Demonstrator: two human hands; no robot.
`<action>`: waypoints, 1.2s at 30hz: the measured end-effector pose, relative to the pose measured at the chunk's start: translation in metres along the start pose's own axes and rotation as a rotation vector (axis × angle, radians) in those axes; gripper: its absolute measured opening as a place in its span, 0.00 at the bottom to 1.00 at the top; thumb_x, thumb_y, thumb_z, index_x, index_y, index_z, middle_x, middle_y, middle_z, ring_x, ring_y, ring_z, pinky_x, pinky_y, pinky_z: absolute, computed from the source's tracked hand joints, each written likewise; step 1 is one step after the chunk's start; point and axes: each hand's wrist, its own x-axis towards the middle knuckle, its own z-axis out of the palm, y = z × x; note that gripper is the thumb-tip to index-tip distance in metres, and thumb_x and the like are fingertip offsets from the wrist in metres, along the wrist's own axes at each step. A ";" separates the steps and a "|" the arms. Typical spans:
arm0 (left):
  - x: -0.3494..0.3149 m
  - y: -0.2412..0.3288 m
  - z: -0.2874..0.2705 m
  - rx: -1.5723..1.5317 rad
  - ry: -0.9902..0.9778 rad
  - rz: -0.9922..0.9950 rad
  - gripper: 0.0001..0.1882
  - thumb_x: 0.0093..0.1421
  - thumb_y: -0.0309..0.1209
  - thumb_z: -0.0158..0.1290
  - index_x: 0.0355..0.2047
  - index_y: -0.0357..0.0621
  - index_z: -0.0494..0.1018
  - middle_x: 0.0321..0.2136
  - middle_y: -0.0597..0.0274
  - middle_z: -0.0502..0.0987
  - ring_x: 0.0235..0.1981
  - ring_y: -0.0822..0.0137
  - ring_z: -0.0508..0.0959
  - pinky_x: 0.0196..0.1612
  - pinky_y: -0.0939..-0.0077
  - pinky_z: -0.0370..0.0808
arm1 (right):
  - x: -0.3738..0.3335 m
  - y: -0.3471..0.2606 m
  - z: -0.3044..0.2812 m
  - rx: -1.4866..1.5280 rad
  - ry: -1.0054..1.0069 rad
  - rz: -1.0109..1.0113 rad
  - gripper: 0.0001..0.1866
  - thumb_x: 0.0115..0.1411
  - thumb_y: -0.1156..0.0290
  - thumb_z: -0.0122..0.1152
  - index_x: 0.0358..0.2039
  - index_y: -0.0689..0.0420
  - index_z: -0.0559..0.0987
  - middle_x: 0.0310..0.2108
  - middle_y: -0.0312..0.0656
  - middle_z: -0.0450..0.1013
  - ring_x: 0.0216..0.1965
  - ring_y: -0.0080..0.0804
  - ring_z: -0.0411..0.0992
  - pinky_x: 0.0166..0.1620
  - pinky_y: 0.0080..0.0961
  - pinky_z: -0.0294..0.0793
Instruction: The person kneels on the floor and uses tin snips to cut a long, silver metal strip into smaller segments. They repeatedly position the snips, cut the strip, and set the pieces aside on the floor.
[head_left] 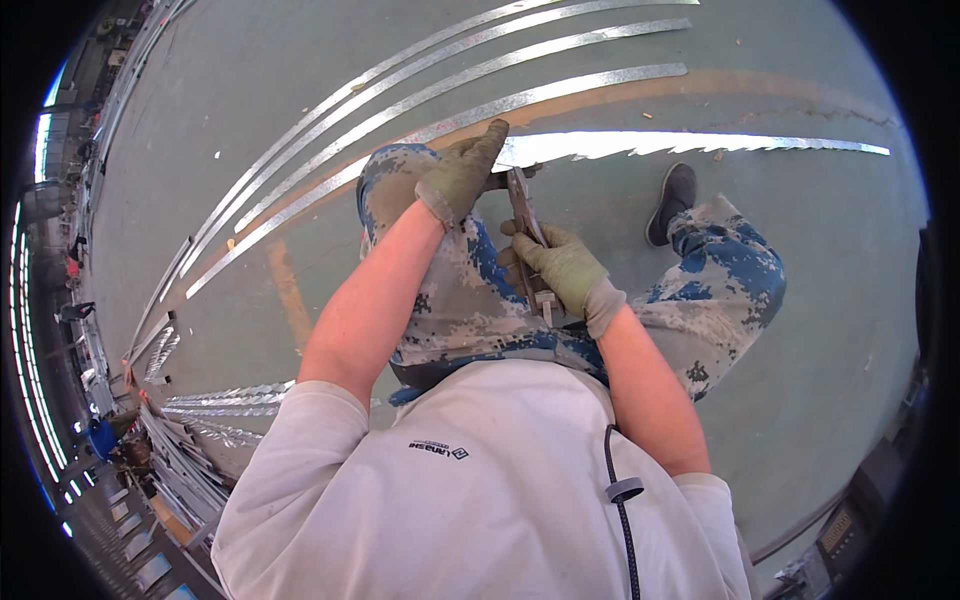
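Note:
My left hand (461,176), in an olive work glove, is closed at the near end of a shiny metal strip (600,145), thumb side up. Notches run along the strip's near edge, and it stretches far to the right, tapering out of focus. My right hand (568,268), gloved alike, wraps round the handles of a dark metal plier-like hand tool (524,208). The tool's upper end meets the strip beside my left fingers. Its jaws are partly hidden, so their exact grip on the strip cannot be made out.
Several long flat metal strips (560,92) lie side by side on the grey-green floor (800,290), beyond my knees. Notched strips (230,400) rest at lower left, near a heap of metal lengths (185,465). My shoe (676,198) is right of the tool.

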 end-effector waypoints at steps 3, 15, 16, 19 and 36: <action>-0.003 0.002 0.002 0.018 -0.003 -0.007 0.43 0.69 0.61 0.52 0.62 0.28 0.71 0.53 0.47 0.81 0.50 0.64 0.84 0.57 0.75 0.76 | -0.004 -0.004 0.007 -0.021 0.033 0.003 0.21 0.74 0.59 0.58 0.62 0.56 0.76 0.39 0.40 0.80 0.33 0.26 0.77 0.37 0.28 0.80; -0.034 0.039 0.029 0.005 -0.018 -0.001 0.36 0.73 0.52 0.53 0.62 0.27 0.68 0.50 0.46 0.82 0.45 0.60 0.87 0.51 0.73 0.82 | -0.019 -0.013 0.023 0.127 0.045 -0.018 0.19 0.69 0.64 0.64 0.57 0.55 0.76 0.26 0.33 0.70 0.22 0.22 0.67 0.23 0.23 0.67; -0.032 0.036 0.027 0.005 -0.028 0.013 0.35 0.73 0.51 0.53 0.61 0.27 0.68 0.50 0.46 0.82 0.45 0.60 0.87 0.51 0.73 0.82 | -0.019 -0.011 0.025 0.212 0.017 -0.007 0.17 0.69 0.64 0.65 0.55 0.55 0.76 0.25 0.32 0.69 0.21 0.21 0.65 0.22 0.23 0.65; -0.022 0.026 0.021 0.028 -0.024 0.057 0.32 0.73 0.51 0.53 0.56 0.28 0.72 0.46 0.48 0.84 0.42 0.62 0.87 0.49 0.73 0.82 | -0.017 -0.013 0.037 0.214 0.085 0.032 0.12 0.67 0.64 0.66 0.47 0.53 0.76 0.24 0.31 0.67 0.18 0.19 0.61 0.20 0.22 0.60; 0.038 -0.012 0.011 0.253 0.025 0.134 0.18 0.74 0.40 0.51 0.43 0.35 0.79 0.32 0.51 0.86 0.29 0.63 0.86 0.37 0.71 0.84 | 0.003 -0.020 0.082 -1.135 0.789 0.050 0.21 0.67 0.62 0.53 0.54 0.62 0.76 0.53 0.61 0.78 0.56 0.62 0.76 0.58 0.51 0.75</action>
